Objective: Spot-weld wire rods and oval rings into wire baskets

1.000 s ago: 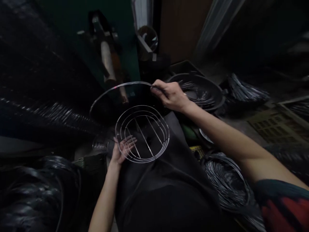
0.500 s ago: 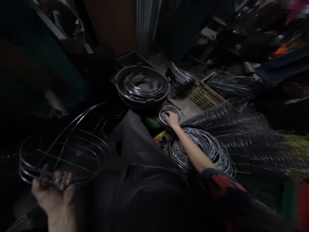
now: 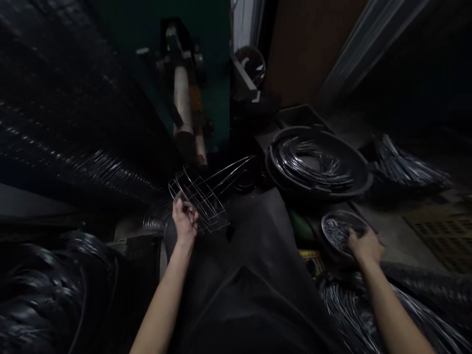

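Note:
My left hand [image 3: 184, 219] is closed on the rim of a round wire rack [image 3: 204, 196], which it holds tilted on edge above my dark-clothed lap, together with a larger wire hoop [image 3: 236, 169] that sticks out to the right. My right hand [image 3: 363, 246] reaches down to the right into a small metal bowl [image 3: 337, 226] of tiny metal pieces. Its fingers curl at the bowl's near rim; what they hold, if anything, is hidden.
A big black tub [image 3: 319, 164] of curved wire pieces stands behind the bowl. Coils of wire [image 3: 354, 314] lie at lower right and more bundles [image 3: 401, 164] at far right. A machine with a wooden-handled lever [image 3: 184, 108] rises ahead. Dark stacked wire goods [image 3: 66, 162] fill the left.
The view swung right and back. My right hand let go of the large hoop and went down to the small bowl. My left hand now grips the rack, tilted on edge.

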`<state>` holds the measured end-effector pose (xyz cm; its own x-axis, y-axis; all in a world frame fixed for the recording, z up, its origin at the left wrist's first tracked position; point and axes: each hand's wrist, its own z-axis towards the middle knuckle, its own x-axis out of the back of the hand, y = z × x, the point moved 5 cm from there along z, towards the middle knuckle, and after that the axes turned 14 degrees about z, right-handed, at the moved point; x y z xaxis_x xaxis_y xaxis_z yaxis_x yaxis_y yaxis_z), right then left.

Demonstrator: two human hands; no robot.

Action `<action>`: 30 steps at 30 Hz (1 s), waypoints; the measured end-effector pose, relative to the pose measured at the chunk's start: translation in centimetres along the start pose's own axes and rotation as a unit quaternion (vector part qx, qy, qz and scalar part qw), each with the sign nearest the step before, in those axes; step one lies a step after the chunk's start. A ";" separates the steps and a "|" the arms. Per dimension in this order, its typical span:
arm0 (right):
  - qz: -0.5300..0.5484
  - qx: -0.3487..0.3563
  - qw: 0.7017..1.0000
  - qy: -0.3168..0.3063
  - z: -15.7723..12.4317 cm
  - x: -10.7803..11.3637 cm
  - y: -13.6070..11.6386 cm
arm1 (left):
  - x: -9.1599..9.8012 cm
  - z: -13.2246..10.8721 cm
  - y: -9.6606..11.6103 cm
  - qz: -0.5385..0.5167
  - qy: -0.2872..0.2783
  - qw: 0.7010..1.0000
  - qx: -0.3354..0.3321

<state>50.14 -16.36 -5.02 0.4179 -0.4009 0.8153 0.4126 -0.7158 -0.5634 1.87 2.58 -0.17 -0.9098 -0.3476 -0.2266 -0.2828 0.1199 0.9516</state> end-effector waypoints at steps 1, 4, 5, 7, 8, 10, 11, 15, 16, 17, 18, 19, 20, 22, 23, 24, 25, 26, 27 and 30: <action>0.057 -0.007 0.998 0.012 -0.7 0.1 -1.0 | 0.2 0.1 0.1 -0.003 0.000 1.000 -0.007; 0.328 -0.018 0.943 -0.051 -3.4 -2.0 -6.6 | 0.8 0.3 0.6 -0.010 0.010 0.999 -0.034; 0.405 -0.019 0.909 -0.101 -4.4 -3.3 -9.3 | 1.0 0.4 0.7 -0.010 0.015 0.999 -0.042; 0.491 -0.027 0.850 -0.187 -6.4 -6.1 -15.0 | 1.3 0.4 1.0 -0.009 0.022 0.998 -0.055; 0.510 -0.026 0.831 -0.221 -7.4 -7.4 -17.8 | 1.4 0.4 1.1 -0.008 0.024 0.998 -0.060; 0.522 -0.005 0.807 -0.276 -9.0 -9.7 -22.9 | 1.8 0.4 1.4 -0.010 0.027 0.997 -0.067; 0.522 0.011 0.800 -0.296 -9.7 -10.5 -25.1 | 1.9 0.4 1.5 -0.013 0.028 0.997 -0.070; 0.518 0.079 0.787 -0.326 -11.3 -12.7 -30.7 | 2.8 0.8 2.0 -0.024 0.035 0.996 -0.078; 0.523 0.083 0.783 -0.327 -11.5 -13.0 -31.3 | 3.0 0.9 2.0 -0.027 0.036 0.996 -0.078; 0.532 0.077 0.775 -0.332 -11.6 -13.3 -31.7 | 3.2 1.1 2.1 -0.031 0.038 0.996 -0.076; 0.543 0.061 0.765 -0.341 -11.8 -13.7 -31.9 | 3.4 1.2 2.2 -0.035 0.040 0.996 -0.075; 0.557 0.039 0.751 -0.354 -12.0 -14.0 -32.0 | 3.5 1.3 2.2 -0.039 0.044 0.996 -0.074; 0.569 0.014 0.734 -0.369 -12.2 -14.2 -32.0 | 3.7 1.5 2.2 -0.044 0.047 0.995 -0.072; 0.591 -0.035 0.703 -0.394 -12.7 -14.7 -32.0 | 3.9 1.7 2.3 -0.053 0.051 0.995 -0.072; 0.599 -0.054 0.692 -0.399 -12.9 -14.9 -32.1 | 4.0 1.7 2.3 -0.056 0.051 0.994 -0.073; 0.605 -0.068 0.686 -0.398 -13.0 -15.1 -32.2 | 4.0 1.8 2.3 -0.058 0.050 0.994 -0.073; 0.610 -0.078 0.684 -0.393 -13.0 -15.3 -32.3 | 4.1 1.8 2.2 -0.057 0.049 0.994 -0.074; 0.612 -0.083 0.685 -0.387 -13.1 -15.5 -32.5 | 4.1 1.8 2.2 -0.055 0.049 0.995 -0.074; 0.611 -0.085 0.689 -0.381 -13.1 -15.6 -32.8 | 4.1 1.8 2.1 -0.052 0.049 0.995 -0.073; 0.610 -0.078 0.699 -0.365 -13.2 -16.1 -33.7 | 4.2 1.7 1.8 -0.048 0.051 0.995 -0.070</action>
<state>18.81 6.62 2.58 0.7065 -0.4105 -0.5765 -0.6810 -0.1724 -0.7117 -3.02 2.89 0.24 -0.8431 -0.4453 -0.3016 -0.3145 -0.0467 0.9481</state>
